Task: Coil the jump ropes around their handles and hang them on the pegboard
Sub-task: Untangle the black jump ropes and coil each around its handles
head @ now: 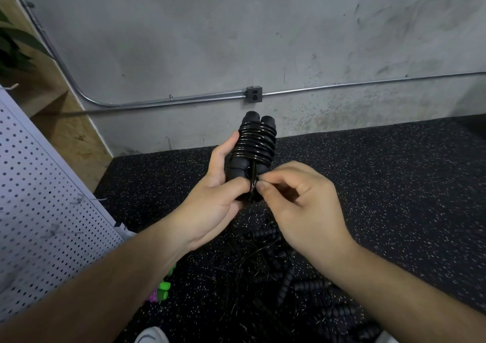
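I am holding the black jump rope [253,153] upright in front of me, its two handles side by side with the cord wound round them in tight turns from near the top down past the middle. My left hand [218,192] is gripping the lower part of the handles, thumb lying up along the side of the coil. My right hand [297,198] is pinching the loose strand [253,182] that runs down between the handles, thumb and forefinger closed on it and the other fingers curled. I judge that I am at the end of the coiling, tucking or securing this last bit so the turns do not spring loose. Next comes hanging: I will need to hold the bundle tight, turn left to the white pegboard [44,185] and find a wire hook [86,200] to take it. Below my hands a pile of other black ropes [284,277] is lying tangled on the speckled floor [394,185], with green and pink handles [161,290] beside it.
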A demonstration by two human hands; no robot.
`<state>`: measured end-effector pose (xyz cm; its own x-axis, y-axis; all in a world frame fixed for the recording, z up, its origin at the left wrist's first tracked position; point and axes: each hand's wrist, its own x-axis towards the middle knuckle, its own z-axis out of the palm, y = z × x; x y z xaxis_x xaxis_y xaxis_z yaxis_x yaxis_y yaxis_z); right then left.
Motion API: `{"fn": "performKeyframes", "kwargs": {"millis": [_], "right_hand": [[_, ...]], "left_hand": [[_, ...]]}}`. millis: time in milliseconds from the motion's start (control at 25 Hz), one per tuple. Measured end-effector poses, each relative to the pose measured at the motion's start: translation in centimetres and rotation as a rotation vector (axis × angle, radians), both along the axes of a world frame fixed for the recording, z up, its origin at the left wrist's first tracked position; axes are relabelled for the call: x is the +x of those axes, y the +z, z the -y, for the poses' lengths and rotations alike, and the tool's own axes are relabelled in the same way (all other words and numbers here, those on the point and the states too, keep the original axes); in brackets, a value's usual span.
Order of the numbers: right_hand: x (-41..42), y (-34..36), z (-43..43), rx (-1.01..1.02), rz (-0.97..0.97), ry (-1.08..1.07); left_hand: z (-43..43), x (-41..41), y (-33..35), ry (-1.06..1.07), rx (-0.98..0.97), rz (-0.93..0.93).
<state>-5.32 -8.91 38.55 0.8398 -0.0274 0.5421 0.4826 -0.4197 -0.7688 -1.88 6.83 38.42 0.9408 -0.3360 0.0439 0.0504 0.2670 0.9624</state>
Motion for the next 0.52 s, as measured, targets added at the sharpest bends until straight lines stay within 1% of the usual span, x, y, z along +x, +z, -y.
{"fn": "performKeyframes", "kwargs": {"millis": [80,160,240,320,400,520], "right_hand": [[1.1,-0.1,1.0,-0.117,0.118,0.036],[1.6,-0.4,1.2,-0.142,0.138,0.038],[1.2,-0.7,0.7,-0.079,0.038,0.029],[0.5,-0.8,0.3,-0.023,-0.044,0.068],[0.5,-0.7,0.3,0.001,-0.038,0.110],[1.2,-0.2,0.3,0.051,-0.017,0.042]], "left_hand": [[0.0,-0.2,-0.1,-0.030,-0.010,-0.010],[0.1,-0.3,-0.3,-0.034,-0.003,-0.011],[0.2,-0.3,-0.3,-0.022,0.014,-0.018],[0.2,-0.3,-0.4,-0.041,0.030,-0.011],[0.1,-0.4,-0.4,-0.060,0.036,-0.019],[0.1,-0.1,-0.1,-0.037,0.040,-0.020]]}}
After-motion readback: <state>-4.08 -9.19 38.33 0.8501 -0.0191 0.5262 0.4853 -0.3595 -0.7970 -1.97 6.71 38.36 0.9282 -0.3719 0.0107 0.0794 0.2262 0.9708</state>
